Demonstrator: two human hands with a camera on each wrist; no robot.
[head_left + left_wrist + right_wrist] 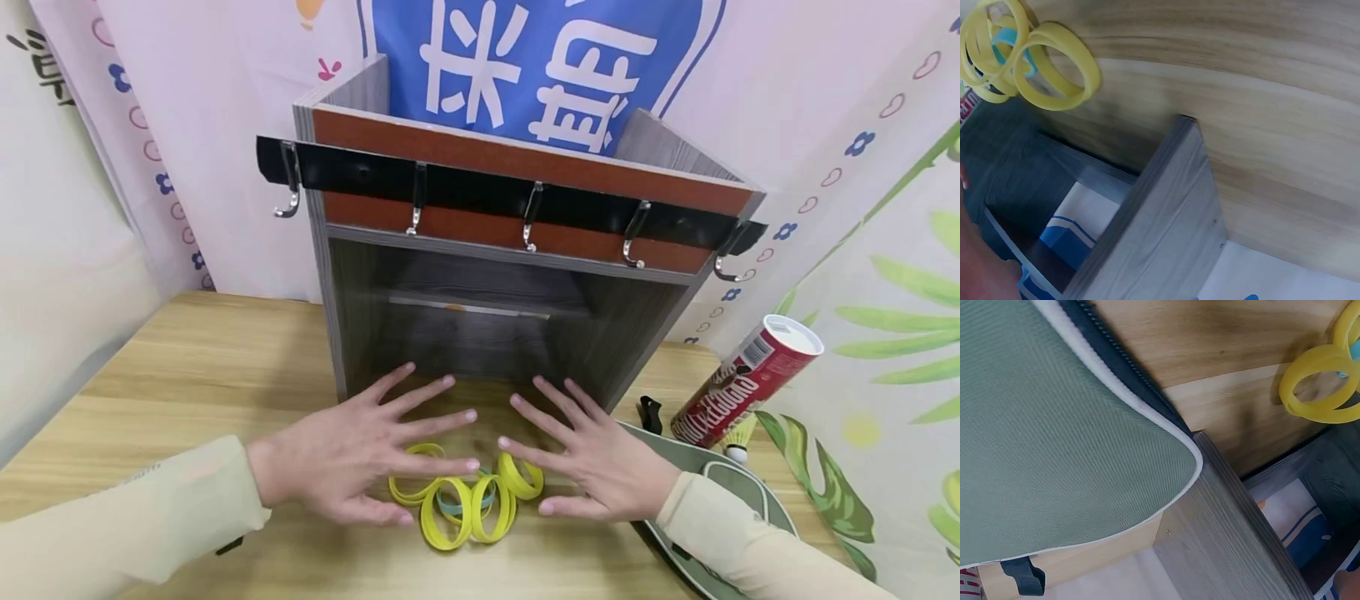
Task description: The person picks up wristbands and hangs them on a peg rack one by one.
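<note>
My left hand point(375, 450) has its fingers spread, palm down, above the table and left of several yellow wristbands point(426, 521). My right hand point(592, 454) mirrors it on the right, fingers also spread. Neither hand holds anything. The wristbands lean together on the table, some standing on edge, with a teal band point(450, 508) among them. Behind the fingertips stands a grey wooden shelf unit point(330, 317) with an open lower compartment. A red-brown board point(480, 133) and a black strip with several metal hooks point(480, 179) run across its front.
A green bag point(1072, 456) with white piping lies at the right, partly under my right forearm. Beyond it, a red tube point(723, 396) with a white lid leans beside a yellow shuttlecock point(738, 437). Printed cloth point(225, 75) hangs behind the wooden table point(225, 358).
</note>
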